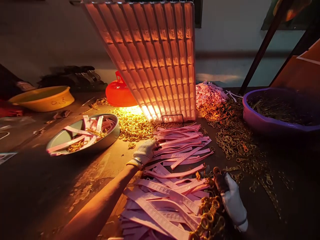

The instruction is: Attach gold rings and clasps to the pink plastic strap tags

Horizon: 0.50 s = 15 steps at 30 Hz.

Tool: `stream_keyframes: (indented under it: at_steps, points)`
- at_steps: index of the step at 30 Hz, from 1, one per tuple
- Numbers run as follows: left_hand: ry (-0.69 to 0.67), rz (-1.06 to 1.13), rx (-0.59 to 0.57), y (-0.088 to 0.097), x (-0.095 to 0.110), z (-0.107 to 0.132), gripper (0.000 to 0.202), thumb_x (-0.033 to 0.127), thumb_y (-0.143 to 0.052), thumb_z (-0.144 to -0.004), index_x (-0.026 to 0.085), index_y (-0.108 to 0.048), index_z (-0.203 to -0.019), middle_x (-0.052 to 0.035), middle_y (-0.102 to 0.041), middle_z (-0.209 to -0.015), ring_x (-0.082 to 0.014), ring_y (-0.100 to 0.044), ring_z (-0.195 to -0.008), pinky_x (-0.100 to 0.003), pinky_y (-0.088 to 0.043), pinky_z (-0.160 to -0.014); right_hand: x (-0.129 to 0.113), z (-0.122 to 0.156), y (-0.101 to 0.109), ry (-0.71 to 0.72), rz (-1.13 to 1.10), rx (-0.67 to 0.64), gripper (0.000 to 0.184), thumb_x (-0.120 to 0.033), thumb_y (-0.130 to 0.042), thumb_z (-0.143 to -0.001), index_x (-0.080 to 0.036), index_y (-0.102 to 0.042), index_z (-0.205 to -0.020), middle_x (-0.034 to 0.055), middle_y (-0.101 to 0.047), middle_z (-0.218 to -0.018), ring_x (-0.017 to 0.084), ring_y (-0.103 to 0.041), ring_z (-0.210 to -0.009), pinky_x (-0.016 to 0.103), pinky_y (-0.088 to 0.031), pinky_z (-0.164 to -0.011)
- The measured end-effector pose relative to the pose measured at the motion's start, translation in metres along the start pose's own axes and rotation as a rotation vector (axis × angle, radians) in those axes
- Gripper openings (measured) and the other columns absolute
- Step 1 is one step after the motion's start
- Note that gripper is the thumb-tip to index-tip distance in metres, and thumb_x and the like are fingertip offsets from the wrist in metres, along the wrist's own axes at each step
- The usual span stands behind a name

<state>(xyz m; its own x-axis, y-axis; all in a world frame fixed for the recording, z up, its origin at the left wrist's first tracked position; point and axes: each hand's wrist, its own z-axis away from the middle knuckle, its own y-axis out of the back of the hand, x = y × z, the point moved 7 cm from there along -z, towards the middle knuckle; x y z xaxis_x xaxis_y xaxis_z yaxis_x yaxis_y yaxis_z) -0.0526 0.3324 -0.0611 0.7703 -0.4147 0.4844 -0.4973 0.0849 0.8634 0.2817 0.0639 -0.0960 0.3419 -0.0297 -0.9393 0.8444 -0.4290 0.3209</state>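
1. Pink straps (160, 215) lie in front and to the right of the red lamp (120, 93), long axes mostly crosswise, metal-fitted ends pointing right, away from it, probably grouped for easy reach.
2. The gloved left hand (145, 152), in front of the lamp, reaches the straps' left side; whether its fingers hold one cannot be told.
3. The gloved right hand (233, 198), farther right, sits beside metal fittings (210, 216), its finger grip unclear.
4. The lamp glows low over gold rings (132, 128), apparently to light them.

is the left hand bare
No, the left hand wears a pale knitted glove, seen at the left side of the pink straps.
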Motion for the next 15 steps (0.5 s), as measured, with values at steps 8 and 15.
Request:
stream_keyframes:
  at_steps: [8, 15]
  points:
    - [0.042, 0.288, 0.309, 0.034, 0.006, 0.01, 0.018, 0.033, -0.066, -0.072, 0.017, -0.069, -0.079, -0.0114, -0.069, -0.083, -0.0271, -0.065, -0.083, -0.043, -0.049, -0.084, 0.024, 0.014, 0.02, 0.068, 0.12, 0.16, 0.047, -0.05, -0.052, -0.088, -0.021, -0.067, -0.122, 0.0141, -0.069, -0.122, 0.032, -0.064, -0.114, 0.047, -0.054, -0.099]
    - [0.042, 0.742, 0.642, 0.126, 0.048, 0.054, 0.042, 0.038, -0.069, -0.078, 0.024, -0.06, -0.115, -0.005, -0.069, -0.108, -0.0188, -0.065, -0.094, -0.029, -0.052, -0.079, -0.023, 0.017, 0.019, 0.124, 0.245, 0.119, 0.046, -0.053, -0.051, -0.093, -0.02, -0.068, -0.12, 0.0136, -0.072, -0.109, 0.031, -0.067, -0.102, 0.046, -0.057, -0.091]
